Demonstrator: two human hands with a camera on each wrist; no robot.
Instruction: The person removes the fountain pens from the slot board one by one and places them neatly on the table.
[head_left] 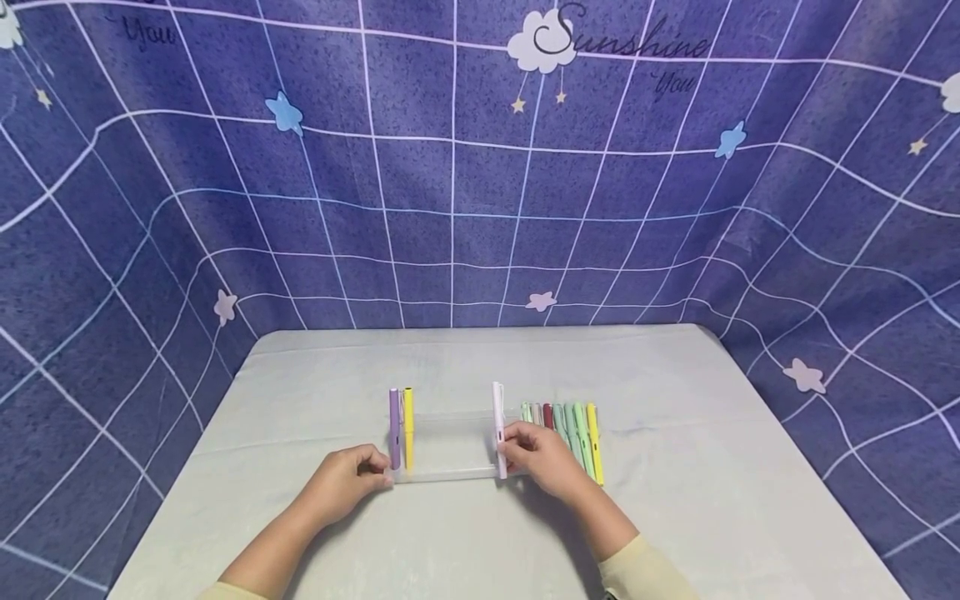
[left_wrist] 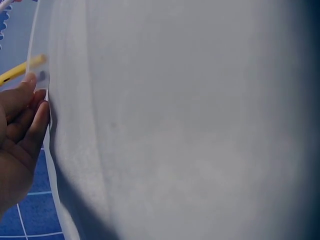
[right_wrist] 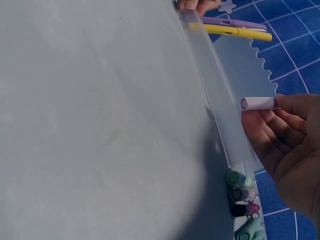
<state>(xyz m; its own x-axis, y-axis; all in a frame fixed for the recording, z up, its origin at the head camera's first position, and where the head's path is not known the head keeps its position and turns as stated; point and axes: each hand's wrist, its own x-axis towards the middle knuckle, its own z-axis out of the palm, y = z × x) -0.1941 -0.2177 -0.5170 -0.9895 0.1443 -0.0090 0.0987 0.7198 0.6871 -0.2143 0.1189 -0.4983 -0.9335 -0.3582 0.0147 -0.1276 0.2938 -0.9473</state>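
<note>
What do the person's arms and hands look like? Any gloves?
No gloves: the left hand and right hand are bare. The right sleeve is pale yellow; only a bit of the left sleeve shows, similarly coloured. A small dark thing by the right sleeve is too cut off to name.

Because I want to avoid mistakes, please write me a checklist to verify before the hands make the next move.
1. Left hand holds the clear holder at its left end: ok.
2. Right hand grips the pale pen: ok.
3. Purple pen and neighbouring yellow pen stand in the holder: ok.
4. Pale pen lined up exactly with its place in the holder: cannot tell.
5. Row of pens on the right fully uncovered: not ok, right hand hides part.
</note>
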